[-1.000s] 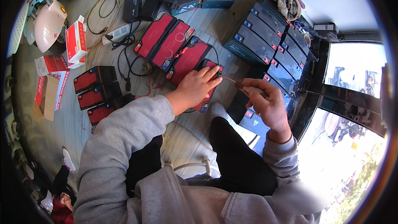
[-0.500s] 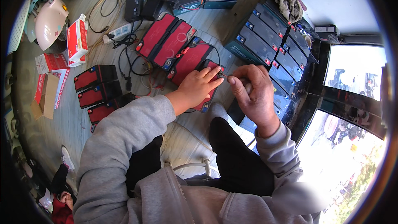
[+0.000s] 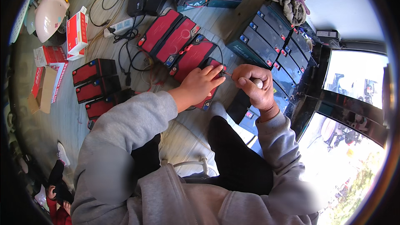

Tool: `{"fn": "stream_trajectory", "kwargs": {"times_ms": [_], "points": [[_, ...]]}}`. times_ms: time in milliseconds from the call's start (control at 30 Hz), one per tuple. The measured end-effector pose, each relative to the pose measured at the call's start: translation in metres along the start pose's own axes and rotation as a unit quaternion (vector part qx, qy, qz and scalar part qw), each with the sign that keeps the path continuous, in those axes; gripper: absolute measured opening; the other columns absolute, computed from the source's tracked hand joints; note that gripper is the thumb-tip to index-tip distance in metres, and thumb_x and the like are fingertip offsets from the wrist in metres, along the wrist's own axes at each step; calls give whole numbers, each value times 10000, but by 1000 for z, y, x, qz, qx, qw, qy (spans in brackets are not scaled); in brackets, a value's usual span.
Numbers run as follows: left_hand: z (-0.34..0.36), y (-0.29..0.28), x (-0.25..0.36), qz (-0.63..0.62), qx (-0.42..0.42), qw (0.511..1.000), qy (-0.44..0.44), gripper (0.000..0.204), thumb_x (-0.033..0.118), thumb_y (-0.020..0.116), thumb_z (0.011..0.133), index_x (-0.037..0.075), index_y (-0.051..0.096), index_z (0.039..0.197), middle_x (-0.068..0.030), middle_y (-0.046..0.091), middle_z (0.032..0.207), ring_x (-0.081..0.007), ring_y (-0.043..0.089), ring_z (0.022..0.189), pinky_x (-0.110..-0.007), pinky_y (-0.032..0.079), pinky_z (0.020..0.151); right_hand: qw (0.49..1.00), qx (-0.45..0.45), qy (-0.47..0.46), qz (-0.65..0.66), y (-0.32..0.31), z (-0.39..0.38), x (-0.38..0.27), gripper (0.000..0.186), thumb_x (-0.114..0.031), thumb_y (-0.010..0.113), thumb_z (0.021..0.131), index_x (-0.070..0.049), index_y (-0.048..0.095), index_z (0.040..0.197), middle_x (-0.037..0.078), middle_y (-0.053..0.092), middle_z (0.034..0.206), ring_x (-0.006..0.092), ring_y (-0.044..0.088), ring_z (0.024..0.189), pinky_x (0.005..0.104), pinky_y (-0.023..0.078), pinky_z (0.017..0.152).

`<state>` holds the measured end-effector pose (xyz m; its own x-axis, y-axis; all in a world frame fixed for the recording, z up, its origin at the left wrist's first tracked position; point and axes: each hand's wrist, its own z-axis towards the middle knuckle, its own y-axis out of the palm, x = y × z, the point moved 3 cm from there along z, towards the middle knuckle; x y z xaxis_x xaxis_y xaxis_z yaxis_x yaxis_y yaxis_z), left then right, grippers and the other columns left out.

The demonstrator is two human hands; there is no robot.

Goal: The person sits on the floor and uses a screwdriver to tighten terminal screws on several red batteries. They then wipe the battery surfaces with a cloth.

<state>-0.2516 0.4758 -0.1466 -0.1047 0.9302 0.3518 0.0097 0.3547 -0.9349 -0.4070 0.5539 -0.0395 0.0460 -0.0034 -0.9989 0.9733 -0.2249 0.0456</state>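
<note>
Looking down in the head view, I see the left hand [image 3: 200, 84] lying flat, its fingers extended and slightly parted, across a long black battery with a red top [image 3: 213, 63], the last in a slanting row on the pale, wood-patterned floor. The fingertips reach that battery's upper end, beside the end of a thin black cable [image 3: 219, 50] arching over from the neighbouring large red-topped batteries [image 3: 178, 39].

The right hand [image 3: 255, 85] is curled closed around a screwdriver with a pale, rounded handle end [image 3: 258, 83]; its thin shaft points left, towards the cable end. I cannot tell whether the tip touches the terminal.

Just right of that hand stands a block of dark grey batteries with red and blue terminals [image 3: 266, 33]. Smaller red-and-black batteries [image 3: 92, 92] sit left of the grey-sleeved left arm, near an opened red-and-white cardboard box [image 3: 51, 85].
</note>
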Motion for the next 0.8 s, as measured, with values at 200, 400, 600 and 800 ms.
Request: {"fn": "stream_trajectory", "kwargs": {"times_ms": [200, 400, 600, 800], "points": [[-3, -1, -4, -29, 20, 999, 9, 698, 316, 783, 757, 188, 534, 1396, -126, 393, 1529, -282, 441, 1324, -383, 430, 1039, 922, 136, -132, -337, 14, -5, -31, 250, -269, 692, 897, -38, 601, 918, 93, 610, 711, 223, 601, 670, 314, 496, 675], [-4, 1, -3, -13, 31, 999, 11, 673, 334, 749, 796, 192, 519, 1412, -135, 404, 1523, -277, 432, 1332, -397, 425, 1018, 846, 181, 40, -500, 11, -12, -52, 242, -238, 776, 811, -81, 605, 878, 90, 632, 694, 289, 640, 655, 363, 517, 601], [-5, 1, -2, -32, 29, 999, 3, 698, 307, 765, 776, 183, 517, 1416, -134, 405, 1520, -283, 418, 1351, -382, 372, 1107, 864, 53, -92, -492, 17, -7, -66, 222, -103, 729, 767, -61, 614, 953, 111, 598, 815, 322, 601, 750, 388, 499, 689], [-4, -2, -2, -16, 31, 999, 9, 679, 329, 749, 793, 187, 520, 1417, -139, 395, 1533, -281, 425, 1337, -392, 411, 1035, 880, 112, 28, -461, 7, -9, -60, 183, -104, 710, 784, -65, 626, 941, 104, 591, 792, 295, 615, 728, 376, 507, 659]]}}
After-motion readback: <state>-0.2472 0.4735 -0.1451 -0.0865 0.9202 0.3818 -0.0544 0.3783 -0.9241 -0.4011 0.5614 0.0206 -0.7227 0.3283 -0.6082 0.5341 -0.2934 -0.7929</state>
